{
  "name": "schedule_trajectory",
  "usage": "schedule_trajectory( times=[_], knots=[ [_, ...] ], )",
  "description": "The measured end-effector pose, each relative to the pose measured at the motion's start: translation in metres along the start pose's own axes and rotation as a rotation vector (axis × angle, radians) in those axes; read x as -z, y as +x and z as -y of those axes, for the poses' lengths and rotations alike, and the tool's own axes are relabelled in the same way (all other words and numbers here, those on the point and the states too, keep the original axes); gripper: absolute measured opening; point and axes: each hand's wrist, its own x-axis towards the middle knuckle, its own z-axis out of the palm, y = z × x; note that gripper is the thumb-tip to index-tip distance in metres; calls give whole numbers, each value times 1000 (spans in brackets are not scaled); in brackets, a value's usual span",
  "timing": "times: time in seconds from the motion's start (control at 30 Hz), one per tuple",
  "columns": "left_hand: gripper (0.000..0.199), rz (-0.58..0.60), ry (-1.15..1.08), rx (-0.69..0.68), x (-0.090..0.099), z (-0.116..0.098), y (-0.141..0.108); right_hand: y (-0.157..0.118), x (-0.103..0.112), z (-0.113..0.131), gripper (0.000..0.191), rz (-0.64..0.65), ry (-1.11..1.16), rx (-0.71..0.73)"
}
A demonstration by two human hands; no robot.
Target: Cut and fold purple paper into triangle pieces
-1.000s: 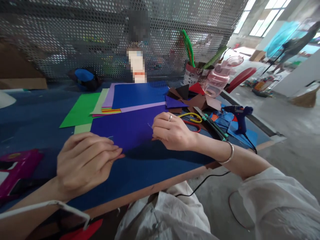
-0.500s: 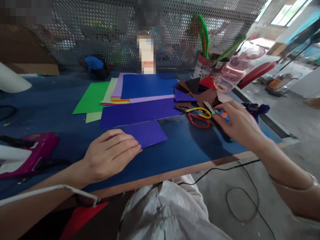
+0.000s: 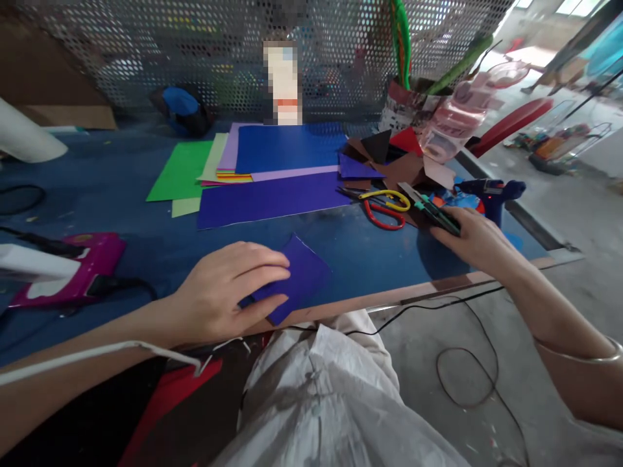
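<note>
My left hand point(image 3: 238, 288) grips a small piece of purple paper point(image 3: 309, 272), fingers over it and thumb along its near side, close to the table's front edge. The paper lies at a slant, partly covered by the hand. On the right, my right hand point(image 3: 479, 240) has thumb and fingers closed around the rear end of a utility knife point(image 3: 431, 209) with green parts, its tip pointing away to the left. Scissors point(image 3: 384, 209) with one yellow and one red handle lie just left of the knife. Beyond my left hand is a long purple paper strip point(image 3: 272, 200).
A stack topped by a blue sheet point(image 3: 292, 149) lies behind the strip, with a green sheet point(image 3: 180, 172) to its left. Brown paper scraps point(image 3: 402, 170), a pink bottle point(image 3: 448, 130) and a blue glue gun point(image 3: 494, 191) are at right. A magenta power strip point(image 3: 100, 259) sits left.
The small purple paper has turned and come nearer the front edge with my left hand. My right hand has slid back along the utility knife, uncovering more of it. The view has tilted down.
</note>
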Motion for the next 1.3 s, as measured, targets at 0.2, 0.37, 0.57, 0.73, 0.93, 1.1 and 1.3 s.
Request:
schedule_trajectory(
  times=[0.2, 0.37, 0.57, 0.73, 0.93, 1.1, 1.3],
  knots=[
    [57, 168, 11, 209, -11, -2, 31, -55, 11, 1, 36, -207, 178, -19],
    [105, 331, -17, 363, -13, -5, 35, -105, 0, 16, 42, 71, 605, 26],
    [89, 382, -126, 355, -14, -11, 29, -126, -9, 37, 42, 412, 793, 28],
    [78, 323, -186, 218, -15, -9, 36, -126, -13, 41, 37, 393, 750, 82],
    [64, 265, -161, -76, -14, -3, 43, -121, -14, 43, 37, 395, 745, 141],
    [70, 256, -180, -67, -17, 1, 43, -117, -9, 49, 39, 447, 748, 162],
    [67, 307, -217, -22, -21, 6, 48, -115, -9, 52, 43, 461, 718, 194]
  ],
)
